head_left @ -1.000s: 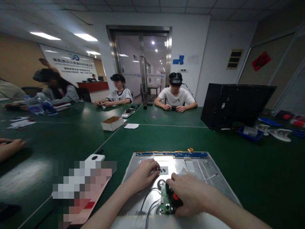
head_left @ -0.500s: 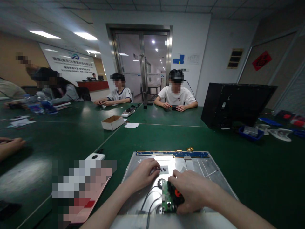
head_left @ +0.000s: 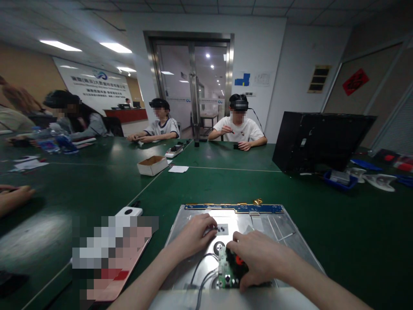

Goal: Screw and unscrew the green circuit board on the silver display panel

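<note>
A green circuit board (head_left: 225, 269) with a black and red part lies over the lower part of a silver metal panel (head_left: 290, 241). My right hand (head_left: 258, 256) is closed on the board's right side, thumb and fingers at its edges. My left hand (head_left: 200, 232) rests on the panel with its fingers curled together; what they hold, if anything, is hidden. Beside those fingertips, several tiny dark pieces (head_left: 221, 229) sit on a pale patch. Dark cables (head_left: 201, 280) run from the board toward me. A blue circuit strip (head_left: 232, 208) lines the panel's far edge.
Left of the panel lie a white device (head_left: 134, 211) and a pink case (head_left: 121, 284), partly blurred out. Farther off are a small open box (head_left: 152, 166) and white paper (head_left: 178, 169). A black monitor (head_left: 319, 142) stands at right. Co-workers sit around the green table.
The cables by the board have shifted slightly, and the board has moved very little. My hands stay nearly in place. The co-worker opposite has raised one hand.
</note>
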Motion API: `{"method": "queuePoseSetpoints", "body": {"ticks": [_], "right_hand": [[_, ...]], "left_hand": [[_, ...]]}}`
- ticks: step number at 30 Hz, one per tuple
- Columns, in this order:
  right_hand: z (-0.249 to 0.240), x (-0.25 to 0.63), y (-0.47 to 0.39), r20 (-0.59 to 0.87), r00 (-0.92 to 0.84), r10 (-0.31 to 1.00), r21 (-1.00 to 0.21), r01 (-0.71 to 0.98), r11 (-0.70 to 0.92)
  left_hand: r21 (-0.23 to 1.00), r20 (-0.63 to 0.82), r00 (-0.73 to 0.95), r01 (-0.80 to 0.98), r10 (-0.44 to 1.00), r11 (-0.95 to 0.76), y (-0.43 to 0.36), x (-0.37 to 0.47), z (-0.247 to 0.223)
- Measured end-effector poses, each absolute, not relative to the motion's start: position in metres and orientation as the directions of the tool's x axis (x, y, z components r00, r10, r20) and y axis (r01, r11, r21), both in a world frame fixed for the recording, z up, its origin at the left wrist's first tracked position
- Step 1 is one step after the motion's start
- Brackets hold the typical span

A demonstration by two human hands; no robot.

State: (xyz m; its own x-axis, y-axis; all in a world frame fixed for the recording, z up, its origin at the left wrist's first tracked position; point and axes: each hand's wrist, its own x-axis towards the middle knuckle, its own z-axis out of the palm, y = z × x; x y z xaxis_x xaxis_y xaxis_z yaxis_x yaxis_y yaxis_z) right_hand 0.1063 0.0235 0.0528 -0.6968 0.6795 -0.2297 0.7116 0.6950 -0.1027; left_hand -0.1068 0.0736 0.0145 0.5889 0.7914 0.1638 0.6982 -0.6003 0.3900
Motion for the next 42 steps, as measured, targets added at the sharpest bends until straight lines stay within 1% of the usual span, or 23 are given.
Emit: {"method": "queuePoseSetpoints", "body": {"ticks": [7,11,13,14,16,18,24,28,30,32,35,37,39,42], "right_hand": [[0.047,0.106,0.026,-0.231,-0.678,0.697,-0.120,0.731,0.672],[0.057,0.114,0.029,-0.211,-0.683,0.699,-0.175,0.730,0.660],[0.067,0.123,0.032,-0.182,-0.648,0.740,-0.195,0.761,0.619],[0.072,0.128,0.034,-0.174,-0.599,0.781,-0.186,0.799,0.572],[0.078,0.139,0.039,-0.224,-0.482,0.847,-0.157,0.875,0.457],[0.079,0.146,0.044,-0.262,-0.420,0.869,-0.126,0.908,0.401],[0.060,0.147,0.055,-0.325,-0.367,0.872,-0.105,0.930,0.352],[0.053,0.146,0.058,-0.324,-0.366,0.872,-0.145,0.930,0.337],[0.056,0.148,0.059,-0.306,-0.380,0.873,-0.190,0.923,0.335],[0.062,0.152,0.059,-0.269,-0.401,0.876,-0.260,0.906,0.335],[0.077,0.158,0.058,-0.170,-0.444,0.880,-0.427,0.838,0.340],[0.086,0.161,0.058,-0.073,-0.465,0.882,-0.573,0.744,0.345],[0.092,0.162,0.061,0.017,-0.458,0.889,-0.723,0.608,0.327],[0.087,0.159,0.069,0.075,-0.401,0.913,-0.907,0.352,0.229]], "left_hand": [[0.383,0.159,0.597,0.697,0.786,-0.607,0.075,-0.107,0.014],[0.377,0.158,0.600,0.698,0.784,-0.609,0.075,-0.107,0.013],[0.375,0.160,0.599,0.698,0.785,-0.610,0.075,-0.107,0.013],[0.375,0.162,0.599,0.698,0.784,-0.610,0.075,-0.107,0.013],[0.377,0.163,0.602,0.694,0.782,-0.613,0.075,-0.107,0.013],[0.379,0.163,0.604,0.692,0.780,-0.615,0.075,-0.107,0.013],[0.380,0.162,0.603,0.692,0.781,-0.613,0.075,-0.107,0.014],[0.382,0.161,0.600,0.694,0.783,-0.610,0.074,-0.107,0.013],[0.387,0.163,0.601,0.691,0.783,-0.611,0.074,-0.107,0.012],[0.392,0.165,0.601,0.688,0.782,-0.611,0.075,-0.107,0.010],[0.396,0.167,0.601,0.685,0.781,-0.612,0.075,-0.106,0.006],[0.399,0.168,0.602,0.682,0.780,-0.613,0.076,-0.105,0.005],[0.403,0.167,0.603,0.680,0.780,-0.612,0.076,-0.104,0.004],[0.413,0.163,0.599,0.680,0.784,-0.606,0.076,-0.102,0.005]]}}
